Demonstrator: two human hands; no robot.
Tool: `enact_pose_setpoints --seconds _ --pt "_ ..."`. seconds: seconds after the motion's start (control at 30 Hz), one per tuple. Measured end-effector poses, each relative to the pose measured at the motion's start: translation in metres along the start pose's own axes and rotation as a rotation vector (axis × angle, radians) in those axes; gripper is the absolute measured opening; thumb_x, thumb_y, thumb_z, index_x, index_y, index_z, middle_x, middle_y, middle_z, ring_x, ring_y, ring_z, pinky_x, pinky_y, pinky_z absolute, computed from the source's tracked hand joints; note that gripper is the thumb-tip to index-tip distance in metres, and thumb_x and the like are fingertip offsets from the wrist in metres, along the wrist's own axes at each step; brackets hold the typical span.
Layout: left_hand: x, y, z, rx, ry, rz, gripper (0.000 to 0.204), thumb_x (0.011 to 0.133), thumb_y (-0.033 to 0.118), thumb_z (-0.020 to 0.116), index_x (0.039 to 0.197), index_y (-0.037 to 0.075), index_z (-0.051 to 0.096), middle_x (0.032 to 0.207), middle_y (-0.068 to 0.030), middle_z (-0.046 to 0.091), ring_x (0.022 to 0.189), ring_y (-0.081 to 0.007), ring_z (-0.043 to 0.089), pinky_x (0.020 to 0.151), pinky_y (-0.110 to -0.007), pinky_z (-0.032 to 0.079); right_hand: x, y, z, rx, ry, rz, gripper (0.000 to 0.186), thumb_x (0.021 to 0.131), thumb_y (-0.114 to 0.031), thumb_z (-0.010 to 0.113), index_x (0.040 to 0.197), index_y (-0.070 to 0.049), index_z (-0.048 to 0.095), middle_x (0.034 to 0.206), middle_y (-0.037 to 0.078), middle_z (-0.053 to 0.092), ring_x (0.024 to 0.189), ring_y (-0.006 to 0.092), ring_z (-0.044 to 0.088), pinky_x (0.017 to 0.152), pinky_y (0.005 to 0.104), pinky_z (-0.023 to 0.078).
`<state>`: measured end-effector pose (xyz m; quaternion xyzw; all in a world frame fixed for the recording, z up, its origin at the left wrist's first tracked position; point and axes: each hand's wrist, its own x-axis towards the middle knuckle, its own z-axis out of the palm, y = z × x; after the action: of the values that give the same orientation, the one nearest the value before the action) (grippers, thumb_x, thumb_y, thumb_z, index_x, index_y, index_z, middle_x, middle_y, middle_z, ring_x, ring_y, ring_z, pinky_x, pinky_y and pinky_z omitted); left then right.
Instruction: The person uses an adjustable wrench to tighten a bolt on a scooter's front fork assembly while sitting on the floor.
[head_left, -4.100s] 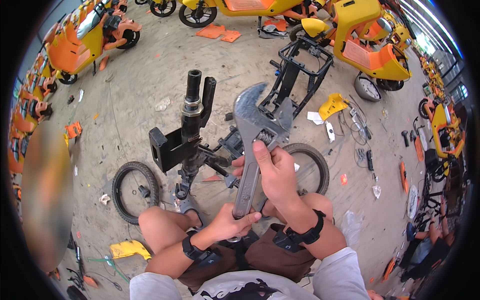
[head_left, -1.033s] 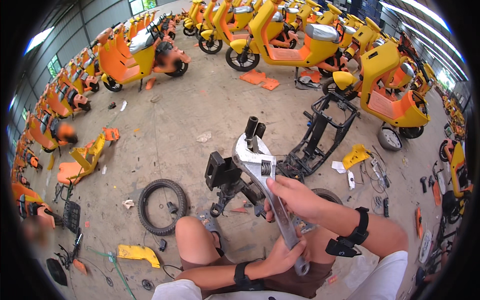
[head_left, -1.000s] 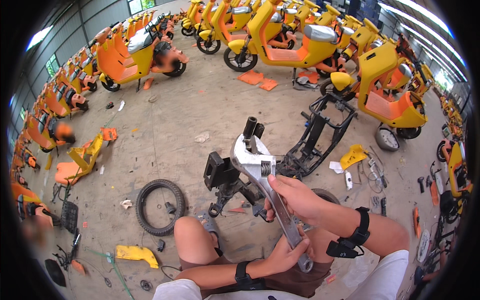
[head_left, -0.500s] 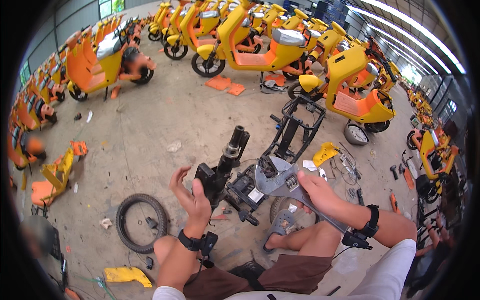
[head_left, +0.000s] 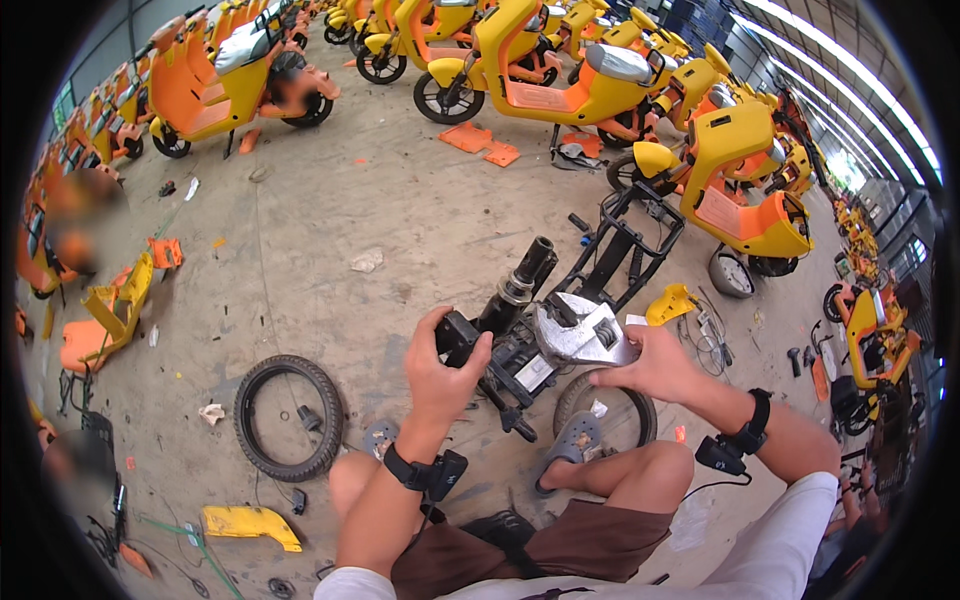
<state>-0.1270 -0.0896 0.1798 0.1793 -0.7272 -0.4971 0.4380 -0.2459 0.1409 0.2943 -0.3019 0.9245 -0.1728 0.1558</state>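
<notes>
Wrench (head_left: 578,338), adjustable silver steel, I pinch with right hand (head_left: 660,365); left hand (head_left: 445,370) clasps black boxy bracket (head_left: 458,338); positioning, I judge, calls for aligning.

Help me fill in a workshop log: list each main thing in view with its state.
Left hand: closed around black box
Right hand: closed on adjustable wrench
Adjustable wrench: jaws open
Metal nut: around black tube
Left tyre: lying flat
Curved yellow panel: lying loose
Black frame: without panels
Yellow scooter nearest black frame: standing upright
</notes>
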Motion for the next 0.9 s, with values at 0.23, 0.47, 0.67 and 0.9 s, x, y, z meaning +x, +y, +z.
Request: enact_pose_setpoints --seconds 0.23,0.47,0.67,0.9 --pt "-0.004 -0.005 0.003 0.045 0.035 0.091 0.044 0.076 0.016 0.077 0.111 -0.001 0.056 0.09 -0.0096 0.06 0.079 -0.0162 0.058 0.075 -0.028 0.048 0.009 -0.012 -0.008 0.105 -0.035 -0.027 0.059 0.069 -0.05 0.078 0.099 -0.001 0.066 0.075 0.012 0.064 0.069 0.0192 0.06 0.063 0.0325 0.047" --pt "-0.006 0.006 0.005 -0.029 0.044 -0.019 0.046 0.075 0.016 0.077 0.112 0.001 0.056 0.091 -0.0104 0.06 0.077 -0.0182 0.058 0.072 -0.029 0.048 0.02 -0.003 -0.008 0.133 -0.053 -0.122 0.068 0.072 -0.054 0.073 0.117 -0.004 0.063 0.081 0.017 0.066 0.076 0.0278 0.064 0.071 0.035 0.048" --pt "-0.006 -0.003 0.009 -0.002 0.084 0.027 0.046 0.074 0.017 0.077 0.112 0.001 0.056 0.091 -0.01 0.06 0.077 -0.0181 0.058 0.072 -0.03 0.048 0.025 -0.012 -0.013 0.055 -0.015 -0.131 0.066 0.071 -0.057 0.073 0.108 -0.002 0.065 0.078 0.018 0.065 0.075 0.0314 0.065 0.069 0.038 0.048" --pt "-0.008 0.002 0.014 -0.026 0.117 0.002 0.048 0.076 0.018 0.077 0.113 -0.002 0.055 0.092 -0.011 0.06 0.081 -0.0181 0.058 0.075 -0.03 0.048 0.022 -0.018 -0.006 0.098 -0.065 -0.084 0.059 0.074 -0.053 0.072 0.09 0.003 0.065 0.066 0.015 0.061 0.065 0.0258 0.062 0.061 0.037 0.047"
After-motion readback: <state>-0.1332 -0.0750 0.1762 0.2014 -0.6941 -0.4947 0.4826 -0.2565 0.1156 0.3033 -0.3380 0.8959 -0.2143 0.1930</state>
